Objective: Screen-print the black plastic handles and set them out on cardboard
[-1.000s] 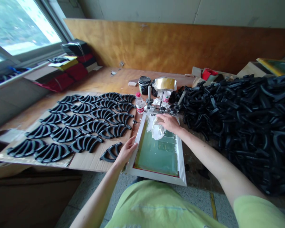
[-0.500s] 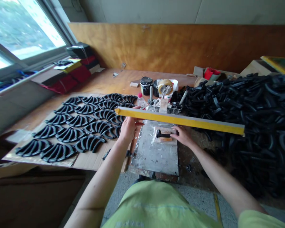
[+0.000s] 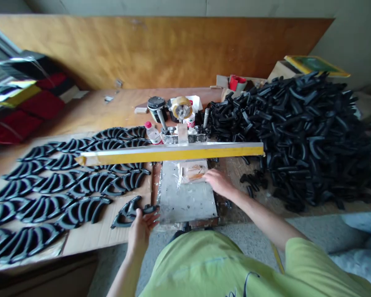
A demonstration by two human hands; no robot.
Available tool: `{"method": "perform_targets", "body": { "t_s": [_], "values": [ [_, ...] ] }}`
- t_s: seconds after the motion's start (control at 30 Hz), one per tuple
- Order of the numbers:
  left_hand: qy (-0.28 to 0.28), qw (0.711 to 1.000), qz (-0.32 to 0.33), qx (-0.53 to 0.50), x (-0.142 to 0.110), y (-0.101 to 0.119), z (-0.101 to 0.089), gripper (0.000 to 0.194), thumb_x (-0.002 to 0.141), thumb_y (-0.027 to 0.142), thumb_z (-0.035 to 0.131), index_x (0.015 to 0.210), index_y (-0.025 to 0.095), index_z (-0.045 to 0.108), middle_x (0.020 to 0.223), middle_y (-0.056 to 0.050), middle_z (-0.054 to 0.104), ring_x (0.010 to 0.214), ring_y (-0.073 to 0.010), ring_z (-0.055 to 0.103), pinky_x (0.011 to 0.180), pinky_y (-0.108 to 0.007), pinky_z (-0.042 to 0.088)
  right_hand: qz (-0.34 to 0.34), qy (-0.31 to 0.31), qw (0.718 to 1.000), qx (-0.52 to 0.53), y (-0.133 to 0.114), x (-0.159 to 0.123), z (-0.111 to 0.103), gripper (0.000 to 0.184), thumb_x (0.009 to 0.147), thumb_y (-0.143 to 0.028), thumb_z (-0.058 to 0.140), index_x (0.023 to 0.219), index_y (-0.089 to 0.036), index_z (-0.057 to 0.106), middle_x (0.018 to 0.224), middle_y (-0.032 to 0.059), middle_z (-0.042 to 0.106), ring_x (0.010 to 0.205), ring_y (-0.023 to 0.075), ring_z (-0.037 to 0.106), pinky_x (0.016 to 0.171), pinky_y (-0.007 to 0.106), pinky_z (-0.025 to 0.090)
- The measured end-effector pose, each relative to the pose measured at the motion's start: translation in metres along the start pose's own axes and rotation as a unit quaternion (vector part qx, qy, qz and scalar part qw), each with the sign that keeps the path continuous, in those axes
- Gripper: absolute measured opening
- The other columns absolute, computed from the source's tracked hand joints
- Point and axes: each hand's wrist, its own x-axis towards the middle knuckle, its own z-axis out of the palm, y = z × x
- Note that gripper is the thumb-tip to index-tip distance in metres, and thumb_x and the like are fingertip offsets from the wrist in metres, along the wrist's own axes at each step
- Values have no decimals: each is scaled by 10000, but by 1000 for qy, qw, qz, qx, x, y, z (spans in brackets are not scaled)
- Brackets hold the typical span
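My left hand (image 3: 140, 229) is low over the cardboard, its thumb and fingers around a black curved plastic piece (image 3: 150, 209); its fingers partly hide the grip. Just beside it, a few similar black pieces (image 3: 123, 216) lie on the cardboard. My right hand (image 3: 219, 182) rests at the right end of a small taped holder (image 3: 193, 172) with an orange-brown inside, on a grey metal plate (image 3: 187, 202). Those fingers are curled down, and what they hold, if anything, is hidden. Across the plate's far side runs a yellow-edged bar (image 3: 173, 154).
Rows of black curved pieces (image 3: 86, 185) cover the cardboard (image 3: 89, 239) at left. A large heap of black pieces (image 3: 297, 123) rises at right. Behind the bar stand a red-capped bottle (image 3: 153, 134), a black-lidded tub (image 3: 156, 108) and a tape roll (image 3: 182, 108).
My left hand has left the bar and moved down to the cardboard. The black piece no longer lies in the holder; my right hand stays beside it. The view has turned right.
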Motion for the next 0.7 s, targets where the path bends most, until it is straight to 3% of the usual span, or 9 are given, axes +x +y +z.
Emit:
{"method": "perform_targets", "body": {
  "t_s": [0.07, 0.13, 0.23, 0.33, 0.4, 0.47, 0.57, 0.67, 0.7],
  "values": [
    [119, 992, 27, -3, 13, -10, -43, 432, 961, 425, 259, 951, 154, 595, 754, -80, 713, 690, -180, 690, 614, -287, 545, 170, -31, 980, -97, 60, -33, -10, 251, 804, -64, 505, 895, -195, 698, 950, 113, 657, 942, 229, 586, 796, 349, 468],
    [195, 980, 34, 8, 20, -23, -78, 418, 958, 414, 249, 983, 153, 575, 682, -69, 694, 654, -181, 679, 617, -297, 544, 289, -101, 936, -174, 116, -66, -14, 228, 733, -49, 522, 769, -190, 697, 943, 153, 648, 915, 264, 607, 722, 359, 474],
    [224, 969, 10, 100, 27, -33, -101, 459, 931, 436, 259, 915, 126, 597, 678, -115, 687, 640, -200, 666, 590, -310, 535, 305, -132, 921, -203, 173, -99, -5, 193, 664, -72, 533, 674, -205, 672, 995, 161, 644, 974, 291, 606, 717, 371, 464],
    [222, 958, -9, 182, 40, -27, -104, 524, 894, 508, 276, 752, 138, 619, 671, -160, 680, 623, -234, 652, 542, -329, 516, 298, -144, 928, -171, 191, -95, 4, 105, 636, -150, 574, 672, -228, 635, 921, 132, 656, 921, 301, 616, 680, 375, 448],
    [224, 953, -15, 205, 49, -19, -105, 526, 875, 534, 292, 683, 164, 613, 628, -161, 666, 583, -250, 636, 507, -338, 494, 316, -125, 933, -121, 181, -74, 3, 61, 666, -247, 610, 727, -245, 605, 816, 105, 650, 774, 286, 620, 626, 369, 437],
    [222, 945, -18, 240, 54, -9, -108, 504, 859, 547, 313, 669, 184, 607, 568, -145, 644, 544, -259, 620, 481, -341, 469, 303, -53, 950, -56, 155, -44, -1, 139, 707, -352, 631, 788, -256, 571, 753, 71, 628, 673, 259, 596, 609, 360, 438],
    [210, 929, -23, 303, 53, 4, -116, 444, 810, 566, 405, 655, 200, 601, 464, -103, 595, 472, -264, 586, 459, -340, 432, 154, 68, 985, 44, 97, 2, -1, 176, 767, -392, 632, 827, -248, 549, 834, 52, 621, 773, 234, 603, 726, 348, 470],
    [202, 912, -11, 357, 46, 19, -117, 378, 746, 560, 522, 629, 207, 589, 394, -45, 545, 421, -231, 546, 467, -301, 398, -10, 86, 992, 91, 42, 39, 14, 58, 848, -269, 561, 875, -231, 594, 958, 61, 624, 955, 226, 587, 863, 359, 461],
    [194, 910, 15, 366, 43, 24, -113, 365, 741, 553, 534, 631, 208, 585, 387, -28, 536, 413, -214, 533, 468, -284, 385, -45, 75, 992, 95, 30, 47, 20, 109, 856, -208, 536, 932, -225, 612, 994, 62, 628, 989, 222, 576, 887, 367, 457]
  ]
}}
